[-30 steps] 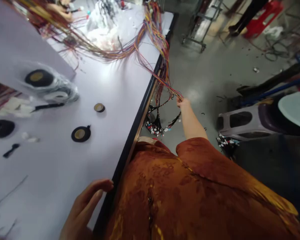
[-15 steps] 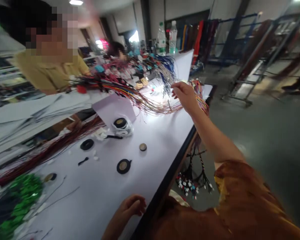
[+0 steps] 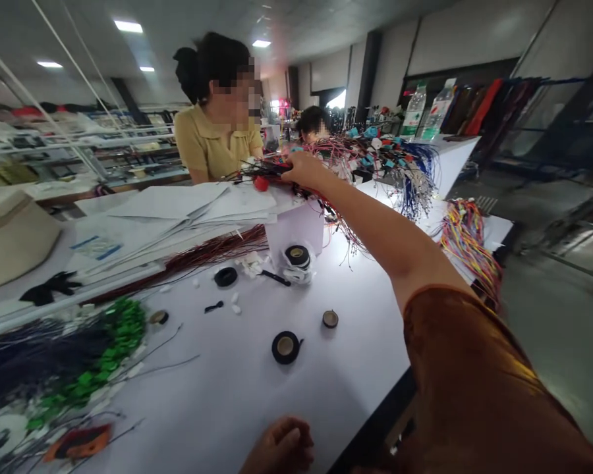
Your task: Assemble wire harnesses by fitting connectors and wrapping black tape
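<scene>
My right hand (image 3: 306,170) reaches far across to the left end of a bundle of thin wires (image 3: 340,155) on the raised white shelf. Its fingers are closed round dark and red wires there, partly hidden behind the hand. A red round piece (image 3: 261,184) lies just left of my fingertips. Low in the view, my left hand (image 3: 286,444) is over the white table (image 3: 217,388), its fingers curled in and nothing visible in them. The nearest thing to it is a roll of black tape (image 3: 285,347); a smaller roll (image 3: 330,319) lies beyond.
Across the shelf a person in a yellow shirt (image 3: 212,141) stands; another person's head (image 3: 313,122) shows behind the wires. Plastic bottles (image 3: 415,108) stand at back right. Green connectors (image 3: 109,349) lie left, papers (image 3: 178,201) on the shelf, and colourful wires (image 3: 469,243) hang over the right edge.
My right hand has moved left, from the wire ends near the bottles to the bundle's left end, where it grips wires. The view has turned left; my left hand stays low, still curled.
</scene>
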{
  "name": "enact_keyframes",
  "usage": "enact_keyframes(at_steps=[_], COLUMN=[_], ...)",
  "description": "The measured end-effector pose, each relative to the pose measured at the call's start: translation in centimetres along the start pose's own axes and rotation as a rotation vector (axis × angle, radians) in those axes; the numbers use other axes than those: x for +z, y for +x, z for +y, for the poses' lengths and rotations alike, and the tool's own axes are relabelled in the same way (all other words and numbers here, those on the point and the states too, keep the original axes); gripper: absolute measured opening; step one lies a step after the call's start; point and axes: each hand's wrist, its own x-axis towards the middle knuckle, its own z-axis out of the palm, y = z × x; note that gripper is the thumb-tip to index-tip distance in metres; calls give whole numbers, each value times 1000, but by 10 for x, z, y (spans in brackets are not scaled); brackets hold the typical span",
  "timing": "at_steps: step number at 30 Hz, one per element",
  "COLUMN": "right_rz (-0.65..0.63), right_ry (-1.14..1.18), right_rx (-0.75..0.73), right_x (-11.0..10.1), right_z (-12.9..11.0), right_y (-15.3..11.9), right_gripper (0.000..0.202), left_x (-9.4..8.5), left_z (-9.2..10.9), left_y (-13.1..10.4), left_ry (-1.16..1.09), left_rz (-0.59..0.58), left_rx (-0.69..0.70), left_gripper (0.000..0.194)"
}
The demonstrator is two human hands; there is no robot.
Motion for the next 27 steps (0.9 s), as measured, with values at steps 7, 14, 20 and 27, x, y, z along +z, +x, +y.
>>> enact_keyframes(at_steps=[7, 14, 20, 27], right_rz=[208, 243, 151, 98], right_ry=[596, 339, 41, 235], right_rx=[231, 47, -201, -48], right_x=[-19, -14, 3, 3], right_z=[21, 20, 16, 28], right_y=[10, 9, -5, -2], right_gripper=[24, 24, 24, 33], left_x=[9, 31, 28, 58], left_z=[8, 70, 113, 202], left_y=[-4, -44, -97, -139], left_ry=[137, 557, 809, 1237], left_rz=[-82, -150, 28, 286], left_rx=[14, 169, 258, 620], left_gripper=[62, 54, 39, 24])
